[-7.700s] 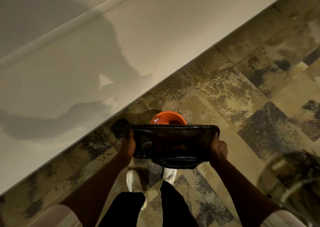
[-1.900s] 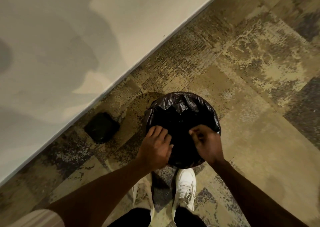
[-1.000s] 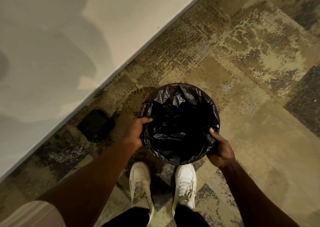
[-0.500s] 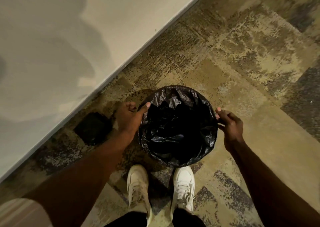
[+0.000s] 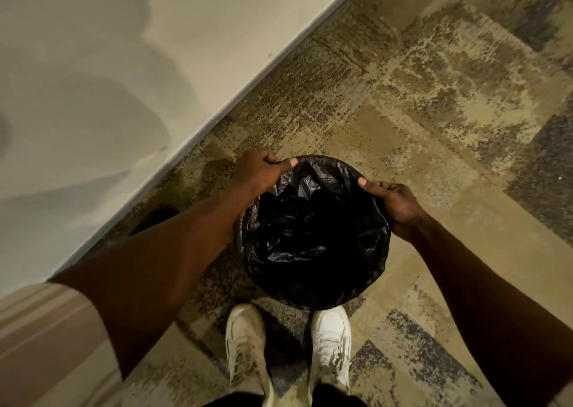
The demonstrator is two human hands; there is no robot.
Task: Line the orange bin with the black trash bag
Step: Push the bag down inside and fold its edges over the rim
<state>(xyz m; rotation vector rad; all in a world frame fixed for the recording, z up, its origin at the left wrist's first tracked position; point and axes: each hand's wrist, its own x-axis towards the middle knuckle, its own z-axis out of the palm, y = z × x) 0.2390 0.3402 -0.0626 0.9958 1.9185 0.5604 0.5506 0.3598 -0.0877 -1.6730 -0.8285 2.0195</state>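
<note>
The black trash bag (image 5: pixel 313 239) sits in the round bin on the carpet just ahead of my feet, its edge folded over the whole rim, so no orange shows. My left hand (image 5: pixel 259 170) pinches the bag's edge at the far left of the rim, thumb on top. My right hand (image 5: pixel 392 200) grips the bag's edge at the far right of the rim, thumb pressed inward. The bag's crinkled inside hangs loose and dark.
A pale wall with a white baseboard (image 5: pixel 273 62) runs diagonally at upper left. A small dark object (image 5: pixel 155 220) lies on the carpet by the wall, partly behind my left forearm. My white shoes (image 5: pixel 330 344) stand right against the bin.
Both hands have slid along the rim from its sides toward the far edge, and both now pinch the bag there. The view has tilted down slightly.
</note>
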